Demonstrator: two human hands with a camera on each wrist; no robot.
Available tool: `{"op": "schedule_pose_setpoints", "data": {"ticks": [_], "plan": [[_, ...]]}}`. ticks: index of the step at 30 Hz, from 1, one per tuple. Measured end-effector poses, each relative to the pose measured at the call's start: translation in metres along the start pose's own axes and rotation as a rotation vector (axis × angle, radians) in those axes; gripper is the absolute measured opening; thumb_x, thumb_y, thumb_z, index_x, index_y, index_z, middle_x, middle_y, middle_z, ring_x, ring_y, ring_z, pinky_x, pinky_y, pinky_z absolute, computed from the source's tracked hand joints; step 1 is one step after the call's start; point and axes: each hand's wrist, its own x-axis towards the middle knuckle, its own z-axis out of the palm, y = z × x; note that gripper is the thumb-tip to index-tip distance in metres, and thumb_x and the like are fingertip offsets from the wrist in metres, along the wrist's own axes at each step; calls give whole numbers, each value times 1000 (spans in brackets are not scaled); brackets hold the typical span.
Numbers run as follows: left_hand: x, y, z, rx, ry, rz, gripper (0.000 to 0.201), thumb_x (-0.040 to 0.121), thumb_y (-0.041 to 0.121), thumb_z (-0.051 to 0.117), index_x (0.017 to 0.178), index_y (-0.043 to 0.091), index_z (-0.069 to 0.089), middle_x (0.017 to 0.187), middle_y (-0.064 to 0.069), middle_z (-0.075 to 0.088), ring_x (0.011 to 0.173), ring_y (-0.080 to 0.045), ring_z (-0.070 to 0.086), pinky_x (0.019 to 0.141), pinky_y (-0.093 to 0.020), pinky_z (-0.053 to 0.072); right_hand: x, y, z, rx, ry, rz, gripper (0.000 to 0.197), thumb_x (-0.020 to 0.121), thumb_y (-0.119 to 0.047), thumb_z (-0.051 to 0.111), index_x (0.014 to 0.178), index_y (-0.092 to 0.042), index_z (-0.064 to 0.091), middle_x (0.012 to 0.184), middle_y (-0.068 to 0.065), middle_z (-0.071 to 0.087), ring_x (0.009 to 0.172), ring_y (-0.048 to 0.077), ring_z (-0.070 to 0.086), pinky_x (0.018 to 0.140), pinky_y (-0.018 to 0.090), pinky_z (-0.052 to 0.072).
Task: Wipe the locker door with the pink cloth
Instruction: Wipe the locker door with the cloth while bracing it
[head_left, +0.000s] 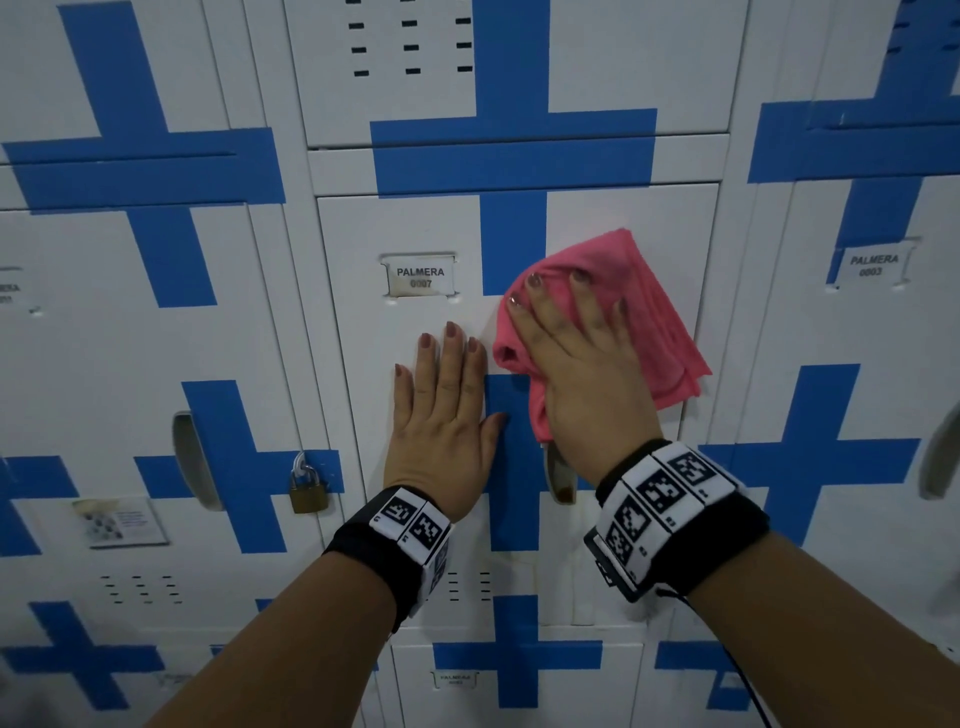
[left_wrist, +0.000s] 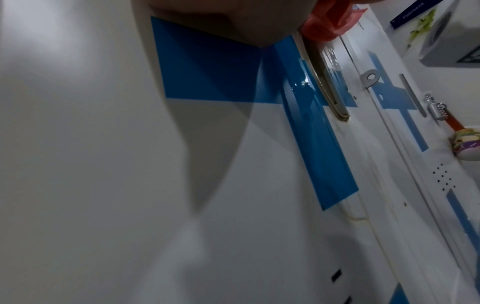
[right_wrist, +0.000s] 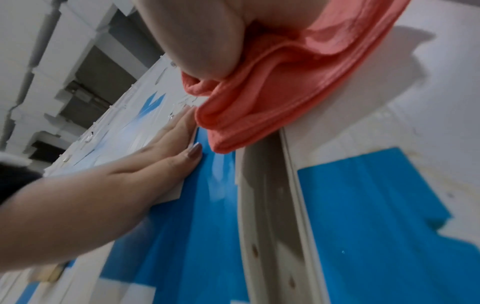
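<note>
Against the white locker door (head_left: 363, 364), the right hand (head_left: 582, 364) presses the bunched pink cloth (head_left: 639, 301) flat with spread fingers, beside the blue stripe, while the left hand (head_left: 447, 415), fingers straight, apparently braces the door.

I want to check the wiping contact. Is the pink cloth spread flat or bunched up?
Bunched. The pink cloth lies in folds and layers under the right hand, pressed against the locker door.

Locker door (head_left: 358, 332) bears pink cloth (head_left: 660, 312), both hands.
</note>
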Motion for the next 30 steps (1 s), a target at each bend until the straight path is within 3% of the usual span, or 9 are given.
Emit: {"op": "schedule_pose_setpoints", "data": {"ticks": [2,4,7,10,13,15,21,30], "plan": [[1,1,-1,1,9,9,68,96,43,21,146,14,-16,155,-6,-13,142,-25,-22,115,-44,-11,-6,1,4,-18,-8,-45,73,82,-9,51,148,-21,22,157,-3,17,143,22,-2,112,40,-17],[1,1,-1,-5,13,14,69,96,41,23,147,15,-14,155,-5,-11,142,-25,-21,115,-44,-11,-13,1,9,-24,-19,-63,74,80,-9,51,147,-22,23,156,-3,19,143,21,-3,113,41,-16],[0,0,0,-18,5,7,68,96,41,22,146,16,-16,154,-5,-26,142,-24,-23,115,-43,-13,-28,0,15,-95,-66,-122,74,76,-13,44,146,-22,22,154,-1,25,142,27,7,116,50,-1],[-1,0,0,0,-17,7,68,96,40,21,146,15,-18,153,-6,-28,141,-26,-23,115,-44,-12,-46,6,21,-142,-127,-156,82,72,-10,60,145,-22,25,153,0,28,141,28,12,114,54,8],[0,0,-2,15,-32,5,69,97,42,22,146,13,-17,154,-6,-16,142,-27,-22,115,-45,-10,-59,14,20,-149,-165,-139,65,83,-22,45,145,-23,28,153,-1,29,141,26,15,113,54,15],[0,0,-3,15,-30,5,70,97,43,22,145,13,-19,154,-6,-16,142,-26,-22,115,-45,-11,-64,19,18,-148,-185,-122,65,81,-27,34,145,-23,26,153,-4,25,141,26,14,114,52,11],[0,1,-4,5,-31,-1,69,96,45,17,144,14,-22,154,-4,-17,141,-24,-25,115,-45,-10,-64,28,7,-29,-102,41,65,86,-26,31,147,-23,10,153,-12,9,144,23,5,113,52,6],[1,1,-3,28,-27,5,66,97,44,19,147,11,-9,154,-5,-14,141,-25,-24,115,-45,-9,-17,27,-10,-34,-29,122,70,78,-27,23,148,-19,23,155,0,19,141,25,-1,112,55,3]]}}
